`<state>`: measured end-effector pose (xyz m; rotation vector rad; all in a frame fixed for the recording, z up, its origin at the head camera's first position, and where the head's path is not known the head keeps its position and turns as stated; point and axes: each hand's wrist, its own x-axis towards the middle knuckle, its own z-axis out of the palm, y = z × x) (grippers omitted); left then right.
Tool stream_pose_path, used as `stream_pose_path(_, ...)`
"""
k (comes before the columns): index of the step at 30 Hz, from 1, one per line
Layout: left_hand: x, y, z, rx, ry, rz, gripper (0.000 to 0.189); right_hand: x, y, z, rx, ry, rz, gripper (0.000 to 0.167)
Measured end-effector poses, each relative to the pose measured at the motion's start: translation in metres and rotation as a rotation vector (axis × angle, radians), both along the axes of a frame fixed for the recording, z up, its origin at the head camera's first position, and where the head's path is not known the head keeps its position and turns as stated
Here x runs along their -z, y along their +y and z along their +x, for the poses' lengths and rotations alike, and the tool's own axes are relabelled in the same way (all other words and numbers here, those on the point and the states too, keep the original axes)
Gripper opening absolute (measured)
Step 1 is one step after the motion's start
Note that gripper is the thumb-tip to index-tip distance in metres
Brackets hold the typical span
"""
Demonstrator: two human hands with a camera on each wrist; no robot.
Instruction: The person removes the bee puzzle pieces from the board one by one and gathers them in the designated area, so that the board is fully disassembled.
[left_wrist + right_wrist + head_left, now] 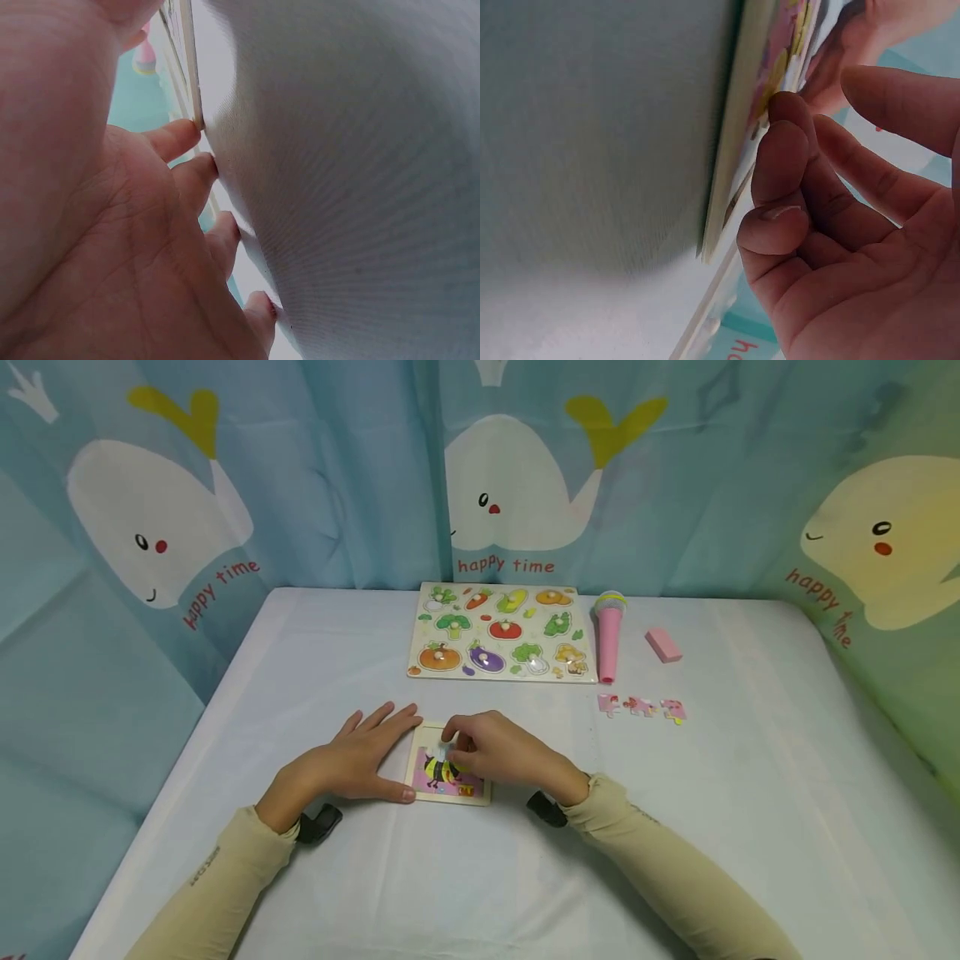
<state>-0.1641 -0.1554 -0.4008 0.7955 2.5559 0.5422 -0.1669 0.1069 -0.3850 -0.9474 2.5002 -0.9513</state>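
A small wooden-framed jigsaw puzzle (450, 799) with a bee picture on pink lies flat on the white table. My left hand (360, 764) rests at its left side, fingers spread, with the thumb on the lower left corner and a finger by the upper left corner. Over the puzzle's upper right part is my right hand (491, 747), its fingers bent and covering some of the picture. In the right wrist view, bent fingers (780, 161) reach the puzzle's surface (780, 56), the thumb stands apart, and no piece shows between them.
Three loose puzzle pieces (640, 707) lie to the right. Behind stands a vegetable peg board (480, 617), lying flat, with a pink toy microphone (609, 639) beside it. Farther right is a pink block (663, 645). A whale-print curtain (360, 485) closes off the back and sides.
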Motion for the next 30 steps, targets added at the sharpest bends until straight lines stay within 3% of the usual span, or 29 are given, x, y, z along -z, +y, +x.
stream_pose_path(13,0.004,-0.002,0.002,-0.016,-0.011,0.034,0.108,0.004,-0.012,0.003,-0.029,0.117,0.109,0.021)
stream_pose_path(30,0.001,0.0,0.001,-0.01,-0.006,0.021,0.107,0.003,-0.017,0.007,-0.014,0.133,0.16,0.016)
